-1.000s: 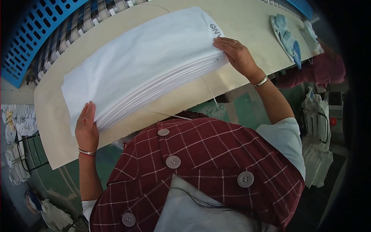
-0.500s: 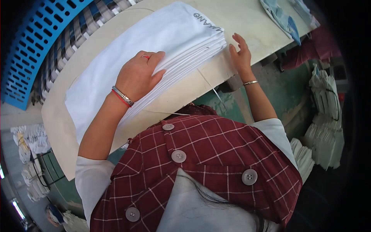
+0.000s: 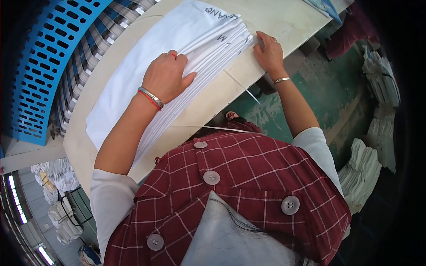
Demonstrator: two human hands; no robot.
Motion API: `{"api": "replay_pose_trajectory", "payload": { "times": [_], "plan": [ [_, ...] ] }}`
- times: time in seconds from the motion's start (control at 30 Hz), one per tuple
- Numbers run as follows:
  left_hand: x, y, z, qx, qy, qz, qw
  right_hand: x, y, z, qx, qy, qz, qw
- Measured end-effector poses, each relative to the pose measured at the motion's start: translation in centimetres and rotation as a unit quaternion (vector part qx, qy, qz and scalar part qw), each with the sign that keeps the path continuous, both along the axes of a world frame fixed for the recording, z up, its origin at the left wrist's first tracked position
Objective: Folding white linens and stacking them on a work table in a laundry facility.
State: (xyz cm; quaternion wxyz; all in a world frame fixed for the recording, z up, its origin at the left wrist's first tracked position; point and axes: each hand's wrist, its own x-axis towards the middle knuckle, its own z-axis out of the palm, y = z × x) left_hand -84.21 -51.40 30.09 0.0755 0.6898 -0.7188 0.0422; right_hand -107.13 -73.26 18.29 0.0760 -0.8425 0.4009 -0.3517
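A thick stack of folded white fabric pieces (image 3: pixel 133 82) lies slantwise on the cream tabletop, with dark handwritten marks at its far right end. My left hand (image 3: pixel 166 75) rests on the stack with its fingers curled into the upper fabric and its thumb at the near, layered edge. The fingertips are partly hidden there. Beyond the stack's right end is my right hand (image 3: pixel 270 54), fingers apart and holding nothing. Its fingertips are close to the fabric's end. The layers fan out in steps at that end.
The cream table (image 3: pixel 284 22) has a curved edge at left. A blue slotted plastic panel (image 3: pixel 53 57) stands beside a row of metal slats (image 3: pixel 84 80). White strips (image 3: pixel 248 91) hang over the near edge. Bundled white fabric (image 3: pixel 361 173) is stacked low at right.
The top fabric has slid back from the layers below, so the fanned end shows more, with another dark mark uncovered. My right hand has moved slightly left, toward the stack's end.
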Motion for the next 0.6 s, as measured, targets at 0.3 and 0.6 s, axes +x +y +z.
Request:
{"api": "replay_pose_trajectory", "payload": {
  "times": [0.3,0.6],
  "plan": [
    [1.1,-1.6,-2.3,0.008,0.001,-0.021,1.000,0.5,-1.1,-2.6,0.020,0.030,-0.026,0.999],
    [-0.6,-2.9,-3.3,0.029,-0.029,-0.004,0.999,0.1,-2.0,-3.8,0.031,0.057,-0.032,0.997]
  ]
}}
